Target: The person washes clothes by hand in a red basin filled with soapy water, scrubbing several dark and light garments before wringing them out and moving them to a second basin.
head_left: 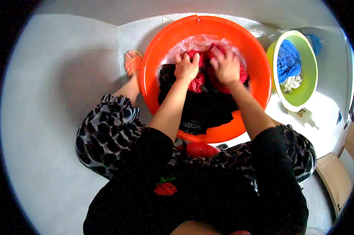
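Note:
A large orange plastic basin stands between my legs, with foamy water along its far side. Black cloth fills the near part and hangs over the near rim. Red wet cloth lies on top, towards the far side. My left hand grips a bunch of the red cloth, its fingers curled. To its right, my right hand is on another part of the red cloth; its fingers are blurred, so I cannot tell whether they close on it.
A yellow-green basin at the right holds blue cloth and pale cloth. My sandalled foot is beside the orange basin's left. Walls stand left and ahead. A cardboard piece lies at the lower right.

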Available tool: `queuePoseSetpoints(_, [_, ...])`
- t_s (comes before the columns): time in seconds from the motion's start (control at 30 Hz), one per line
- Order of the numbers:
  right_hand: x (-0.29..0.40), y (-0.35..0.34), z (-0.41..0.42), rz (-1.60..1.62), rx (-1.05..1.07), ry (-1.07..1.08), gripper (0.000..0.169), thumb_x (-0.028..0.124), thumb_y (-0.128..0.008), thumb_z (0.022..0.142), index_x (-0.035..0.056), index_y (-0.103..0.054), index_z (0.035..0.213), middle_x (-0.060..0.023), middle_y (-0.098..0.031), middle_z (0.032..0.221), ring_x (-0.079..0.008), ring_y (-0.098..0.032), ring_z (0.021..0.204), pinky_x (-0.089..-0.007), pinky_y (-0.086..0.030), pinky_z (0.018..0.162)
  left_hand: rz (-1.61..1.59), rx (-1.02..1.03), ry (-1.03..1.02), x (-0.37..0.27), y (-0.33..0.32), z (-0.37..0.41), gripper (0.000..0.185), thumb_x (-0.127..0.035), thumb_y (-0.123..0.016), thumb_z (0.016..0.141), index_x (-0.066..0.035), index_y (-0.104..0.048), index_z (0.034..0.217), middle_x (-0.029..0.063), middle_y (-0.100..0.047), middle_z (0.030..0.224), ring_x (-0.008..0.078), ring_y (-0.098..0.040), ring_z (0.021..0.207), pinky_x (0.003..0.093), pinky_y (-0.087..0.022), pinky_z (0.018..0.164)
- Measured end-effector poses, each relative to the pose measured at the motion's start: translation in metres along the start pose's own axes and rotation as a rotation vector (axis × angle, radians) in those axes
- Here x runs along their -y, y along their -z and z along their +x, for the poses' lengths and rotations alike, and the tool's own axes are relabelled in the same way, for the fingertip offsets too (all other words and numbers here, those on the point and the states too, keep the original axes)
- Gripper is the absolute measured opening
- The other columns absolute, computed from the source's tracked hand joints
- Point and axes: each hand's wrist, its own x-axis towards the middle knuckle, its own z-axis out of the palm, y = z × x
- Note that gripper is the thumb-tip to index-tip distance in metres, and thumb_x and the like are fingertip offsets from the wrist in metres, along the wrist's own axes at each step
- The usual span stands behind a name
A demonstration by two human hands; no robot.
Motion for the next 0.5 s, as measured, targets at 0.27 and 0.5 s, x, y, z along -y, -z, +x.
queuePoseSetpoints(0.27, [-0.006,-0.064,0.002,-0.297,0.360,0.212,0.044,0.037,-0.043,0.088,0.0338,-0.043,0.133,-0.0131,-0.020,0.149,-0.0382,-0.031,0.128,-0.0564,-0.022,0.105,0.475,0.089,-0.147,0.000,-0.034,0.027,0.052,-0.040,-0.039,0.092,-0.012,-0.039,0.136,0.0188,-0.036,0.140,0.0331,-0.044,0.123,0.0435,-0.038,0.099])
queuePoseSetpoints(0.5, [-0.021,-0.022,0.075,0.030,0.318,0.280,0.034,0.042,-0.052,0.084,0.0184,-0.067,0.104,-0.0147,-0.061,0.112,-0.0304,-0.056,0.107,-0.0431,-0.042,0.095,0.387,0.451,-0.093,0.035,-0.040,0.105,0.054,-0.038,-0.042,0.088,0.000,-0.048,0.127,0.0241,-0.051,0.127,0.0362,-0.049,0.117,0.0454,-0.037,0.099])
